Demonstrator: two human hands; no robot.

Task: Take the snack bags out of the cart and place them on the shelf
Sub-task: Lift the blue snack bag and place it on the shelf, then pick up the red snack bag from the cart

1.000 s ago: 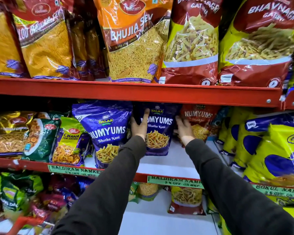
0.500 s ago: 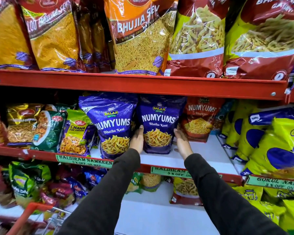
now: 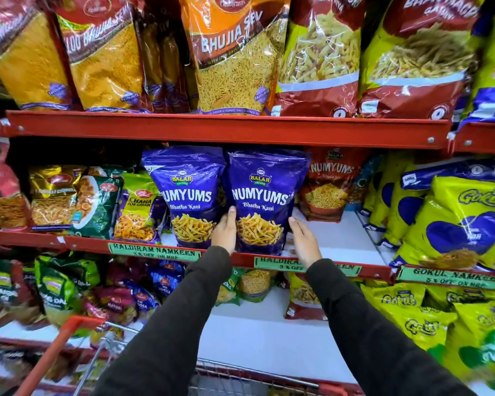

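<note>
Left hand (image 3: 225, 230) flat against left edge of purple snack bag (image 3: 262, 201), not gripping. Right hand (image 3: 305, 241) open just beside right edge. Bag stands mid frame on middle shelf (image 3: 340, 244). Step: placing, almost done. Next: let go, reach down to cart (image 3: 69, 338) at lower left.

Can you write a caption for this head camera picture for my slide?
Both hands, left and right, steady a purple Numyums bag upright on the red shelf.

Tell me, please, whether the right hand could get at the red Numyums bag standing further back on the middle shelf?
Probably yes: the right hand is open beside bare shelf, with nothing between it and the red Numyums bag.
</note>
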